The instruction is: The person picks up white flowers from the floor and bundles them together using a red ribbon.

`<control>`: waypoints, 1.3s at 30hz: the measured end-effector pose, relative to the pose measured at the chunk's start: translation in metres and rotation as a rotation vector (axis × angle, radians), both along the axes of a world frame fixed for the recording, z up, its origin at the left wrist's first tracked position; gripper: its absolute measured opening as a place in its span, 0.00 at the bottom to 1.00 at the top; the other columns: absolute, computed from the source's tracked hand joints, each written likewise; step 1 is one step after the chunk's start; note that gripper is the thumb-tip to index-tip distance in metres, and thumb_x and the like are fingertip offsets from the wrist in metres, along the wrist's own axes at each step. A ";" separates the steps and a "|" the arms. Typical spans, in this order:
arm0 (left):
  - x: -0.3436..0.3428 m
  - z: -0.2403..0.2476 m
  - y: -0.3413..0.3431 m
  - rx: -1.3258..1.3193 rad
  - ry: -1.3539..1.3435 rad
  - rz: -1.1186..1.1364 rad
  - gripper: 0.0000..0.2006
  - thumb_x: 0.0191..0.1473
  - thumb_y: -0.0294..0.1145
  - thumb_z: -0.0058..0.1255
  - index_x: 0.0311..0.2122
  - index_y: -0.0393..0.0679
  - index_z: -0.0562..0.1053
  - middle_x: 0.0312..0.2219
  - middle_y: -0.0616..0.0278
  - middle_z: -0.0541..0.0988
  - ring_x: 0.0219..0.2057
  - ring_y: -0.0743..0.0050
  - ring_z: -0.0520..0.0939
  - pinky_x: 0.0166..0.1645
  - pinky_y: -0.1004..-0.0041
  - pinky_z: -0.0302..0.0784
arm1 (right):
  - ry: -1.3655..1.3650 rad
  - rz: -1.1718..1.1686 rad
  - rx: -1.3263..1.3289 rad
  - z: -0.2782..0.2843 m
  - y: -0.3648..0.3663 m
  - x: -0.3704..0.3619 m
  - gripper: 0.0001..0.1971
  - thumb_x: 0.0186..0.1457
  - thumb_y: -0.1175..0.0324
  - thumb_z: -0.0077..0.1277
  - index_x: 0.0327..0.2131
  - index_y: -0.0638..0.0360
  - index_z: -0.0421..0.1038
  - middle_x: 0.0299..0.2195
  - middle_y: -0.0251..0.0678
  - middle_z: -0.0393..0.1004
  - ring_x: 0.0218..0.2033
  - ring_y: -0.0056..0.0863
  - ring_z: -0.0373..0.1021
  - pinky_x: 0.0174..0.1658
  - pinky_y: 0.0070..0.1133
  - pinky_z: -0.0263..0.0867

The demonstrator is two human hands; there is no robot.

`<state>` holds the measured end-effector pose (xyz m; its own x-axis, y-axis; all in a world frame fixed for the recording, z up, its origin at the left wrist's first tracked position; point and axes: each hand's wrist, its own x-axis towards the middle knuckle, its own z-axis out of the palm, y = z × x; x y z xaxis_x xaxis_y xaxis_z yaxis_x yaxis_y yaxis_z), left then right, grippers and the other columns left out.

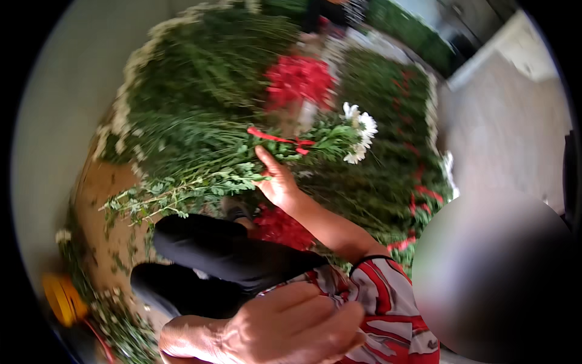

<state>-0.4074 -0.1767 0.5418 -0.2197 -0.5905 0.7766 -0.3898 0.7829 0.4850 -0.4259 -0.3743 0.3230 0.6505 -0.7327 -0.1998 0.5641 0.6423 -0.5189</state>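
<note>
My right hand (279, 182), reaching out from a red-and-white patterned sleeve, is closed round a bunch of white chrysanthemums (362, 130) with long green stems. A red ribbon (276, 138) lies across the bunch just below the blooms, its ends loose. The stems point left and merge with the greenery behind, so their ends are hard to tell apart. Close below, in front of my patterned top, my left hand (291, 324) is bent with its fingers curled. Its fingertips and whatever they may hold are hidden.
Large heaps of green flower stems (206, 67) lie ahead, with another heap (388, 121) at right. Red ribbons (300, 79) are piled between them, others (282, 227) beside my leg. A round yellow object (63, 300) is at lower left. Another person (330, 18) sits at the far end.
</note>
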 end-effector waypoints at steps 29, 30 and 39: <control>0.077 0.030 0.009 0.313 -0.250 -0.173 0.12 0.41 0.30 0.64 0.35 0.41 0.79 0.24 0.62 0.78 0.19 0.70 0.76 0.23 0.74 0.68 | 2.678 -0.073 -0.882 -0.233 -0.014 -0.518 0.06 0.57 0.61 0.49 0.35 0.49 0.71 0.25 0.36 0.74 0.24 0.35 0.71 0.23 0.35 0.65; 0.077 0.014 0.008 0.268 -0.159 -0.205 0.12 0.41 0.30 0.63 0.35 0.40 0.78 0.24 0.62 0.76 0.19 0.71 0.75 0.24 0.74 0.68 | 2.725 0.045 -0.842 -0.203 -0.015 -0.572 0.05 0.60 0.64 0.46 0.35 0.49 0.70 0.22 0.34 0.71 0.20 0.31 0.68 0.19 0.32 0.62; 0.128 0.018 0.048 0.310 -0.266 0.193 0.15 0.37 0.31 0.56 0.35 0.42 0.75 0.21 0.69 0.68 0.19 0.77 0.68 0.27 0.76 0.64 | 1.434 0.091 -0.342 -0.129 0.012 -0.181 0.12 0.63 0.61 0.47 0.43 0.58 0.71 0.23 0.26 0.66 0.19 0.14 0.60 0.20 0.17 0.55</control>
<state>-0.2795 -0.1292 0.5593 -0.2512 -0.8362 0.4874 -0.6573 0.5171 0.5483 -0.6071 -0.3626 0.1937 0.0963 -0.8441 -0.5274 -0.5850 0.3807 -0.7161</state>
